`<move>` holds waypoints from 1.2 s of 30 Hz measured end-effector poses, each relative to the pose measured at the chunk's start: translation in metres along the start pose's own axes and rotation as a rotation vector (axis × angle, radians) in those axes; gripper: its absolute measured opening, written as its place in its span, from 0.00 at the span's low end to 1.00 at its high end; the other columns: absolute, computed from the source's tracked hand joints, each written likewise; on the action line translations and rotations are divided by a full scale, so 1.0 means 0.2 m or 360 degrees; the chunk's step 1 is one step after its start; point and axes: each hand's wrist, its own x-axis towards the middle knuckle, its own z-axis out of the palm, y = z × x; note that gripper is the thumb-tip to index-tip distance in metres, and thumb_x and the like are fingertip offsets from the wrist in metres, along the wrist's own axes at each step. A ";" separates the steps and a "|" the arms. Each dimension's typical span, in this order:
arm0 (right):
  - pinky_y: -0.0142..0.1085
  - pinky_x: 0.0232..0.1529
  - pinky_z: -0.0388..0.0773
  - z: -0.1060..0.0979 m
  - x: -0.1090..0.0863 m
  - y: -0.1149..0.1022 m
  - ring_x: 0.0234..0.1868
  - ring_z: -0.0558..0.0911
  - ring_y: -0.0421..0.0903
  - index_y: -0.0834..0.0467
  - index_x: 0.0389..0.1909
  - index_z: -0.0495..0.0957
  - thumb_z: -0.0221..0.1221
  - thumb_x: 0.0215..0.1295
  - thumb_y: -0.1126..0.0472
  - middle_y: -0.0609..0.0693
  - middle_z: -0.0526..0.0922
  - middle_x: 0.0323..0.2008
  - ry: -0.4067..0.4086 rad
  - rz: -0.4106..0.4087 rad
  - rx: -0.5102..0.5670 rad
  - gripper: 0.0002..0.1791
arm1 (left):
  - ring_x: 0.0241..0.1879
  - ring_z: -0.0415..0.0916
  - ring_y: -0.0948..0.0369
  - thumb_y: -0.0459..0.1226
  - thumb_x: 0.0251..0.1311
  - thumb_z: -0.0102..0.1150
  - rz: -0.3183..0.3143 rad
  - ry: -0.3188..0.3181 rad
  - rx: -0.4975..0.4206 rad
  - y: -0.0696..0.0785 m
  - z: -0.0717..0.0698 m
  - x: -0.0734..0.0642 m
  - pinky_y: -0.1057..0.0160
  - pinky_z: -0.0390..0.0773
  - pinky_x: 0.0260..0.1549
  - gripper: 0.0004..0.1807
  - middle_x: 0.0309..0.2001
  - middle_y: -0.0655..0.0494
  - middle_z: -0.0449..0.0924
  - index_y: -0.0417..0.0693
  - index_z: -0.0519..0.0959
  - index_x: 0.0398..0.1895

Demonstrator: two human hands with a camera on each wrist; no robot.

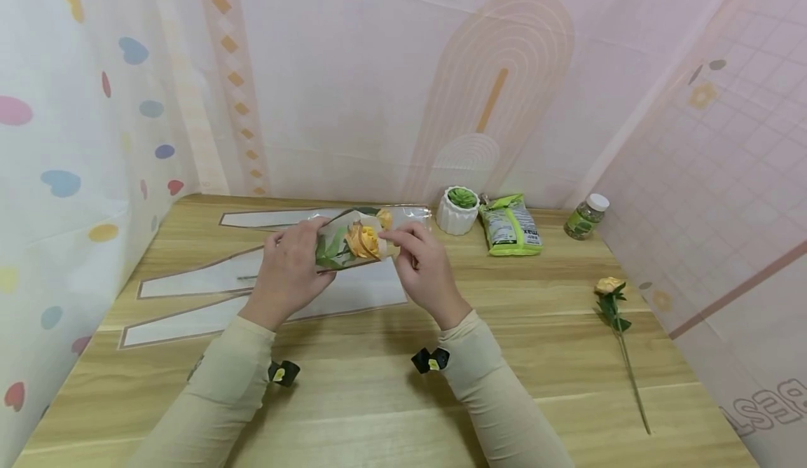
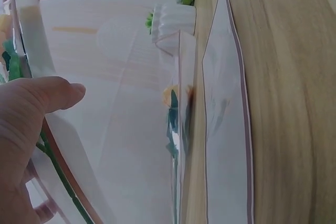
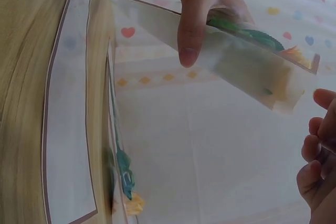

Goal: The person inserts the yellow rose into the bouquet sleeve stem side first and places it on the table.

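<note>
My left hand grips a see-through flower sleeve with a brown border, its thumb across the front. Inside the sleeve sits a yellow rose with green leaves, its bloom near the sleeve's wide end. At that end is my right hand, index finger stretched toward the bloom, other fingers loosely curled. The right wrist view shows a small gap between these fingers and the sleeve. Behind, a second yellow rose lies in another sleeve on the table.
Flat pale sleeves lie at the left and under my hands. Along the back stand a white potted succulent, a green packet and a white-capped jar. A loose yellow rose lies at the right.
</note>
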 end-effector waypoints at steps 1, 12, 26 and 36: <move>0.32 0.27 0.67 0.00 0.00 0.00 0.29 0.69 0.42 0.61 0.47 0.86 0.49 0.61 0.79 0.54 0.80 0.39 0.0008 0.0005 0.0006 0.22 | 0.53 0.75 0.43 0.37 0.37 0.83 0.0004 0.0001 0.0007 0.00 0.00 0.00 0.36 0.69 0.52 0.50 0.54 0.40 0.76 0.38 0.66 0.66; 0.33 0.25 0.66 -0.01 0.00 0.01 0.26 0.69 0.41 0.60 0.48 0.87 0.48 0.61 0.78 0.52 0.78 0.33 -0.0005 0.0039 0.0004 0.23 | 0.53 0.75 0.43 0.36 0.36 0.83 0.0046 0.0013 0.0018 0.00 -0.01 0.01 0.38 0.69 0.52 0.50 0.54 0.40 0.77 0.40 0.65 0.66; 0.35 0.30 0.72 -0.02 0.01 0.00 0.34 0.75 0.45 0.62 0.51 0.84 0.49 0.69 0.71 0.53 0.80 0.39 -0.0133 0.0323 0.0084 0.18 | 0.53 0.76 0.43 0.35 0.33 0.85 0.0150 0.0016 0.0118 -0.02 0.01 0.00 0.36 0.68 0.52 0.49 0.52 0.41 0.77 0.43 0.69 0.64; 0.55 0.60 0.76 0.10 -0.01 0.01 0.60 0.78 0.56 0.52 0.80 0.42 0.61 0.72 0.57 0.63 0.67 0.70 -0.0573 0.1425 0.1120 0.46 | 0.49 0.76 0.44 0.36 0.32 0.87 0.0237 -0.0031 0.0304 -0.02 0.03 -0.02 0.33 0.66 0.51 0.49 0.47 0.44 0.78 0.45 0.70 0.62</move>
